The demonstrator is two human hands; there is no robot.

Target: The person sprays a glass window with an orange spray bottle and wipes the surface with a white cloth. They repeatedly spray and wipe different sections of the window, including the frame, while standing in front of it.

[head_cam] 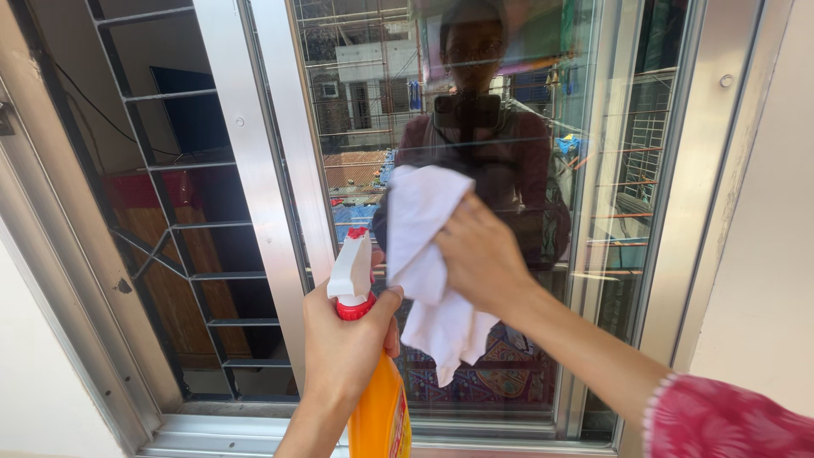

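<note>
Pressing the white cloth (428, 263) flat to the window glass (543, 110), my right hand (483, 254) is closed over it for full contact. My left hand (343, 348) wraps the orange spray bottle (381, 416) upright below, nozzle toward the pane.

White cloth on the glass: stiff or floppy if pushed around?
Likely floppy: the cloth bunches under the right hand and its lower end hangs limp. Probably light, since it stays against the window pane under that one hand. It may slide easily on smooth glass.
</note>
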